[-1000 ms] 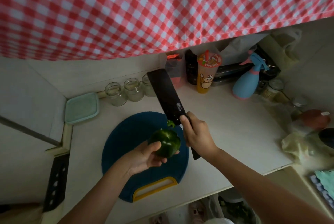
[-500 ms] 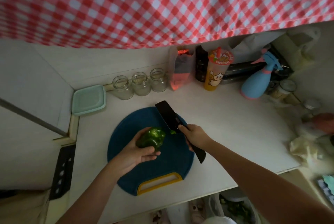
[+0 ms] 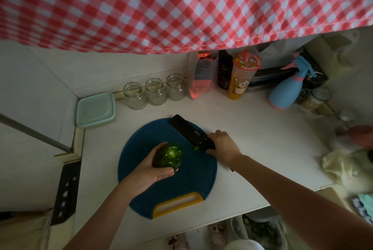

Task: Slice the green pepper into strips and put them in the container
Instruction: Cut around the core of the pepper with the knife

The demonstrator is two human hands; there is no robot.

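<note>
While it is held over the left part of the blue cutting board [image 3: 181,185], the green pepper [image 3: 168,157] sits in the left hand [image 3: 150,171], whose fingers [image 3: 165,171] curl round it. Just to its right, a small green stem piece [image 3: 195,148] lies at the black cleaver [image 3: 189,132]. The right hand [image 3: 224,147] grips the cleaver's handle. At the tabletop's [image 3: 252,128] far left corner stands a lidded teal container [image 3: 95,109], three glass jars [image 3: 155,92] beside it.
</note>
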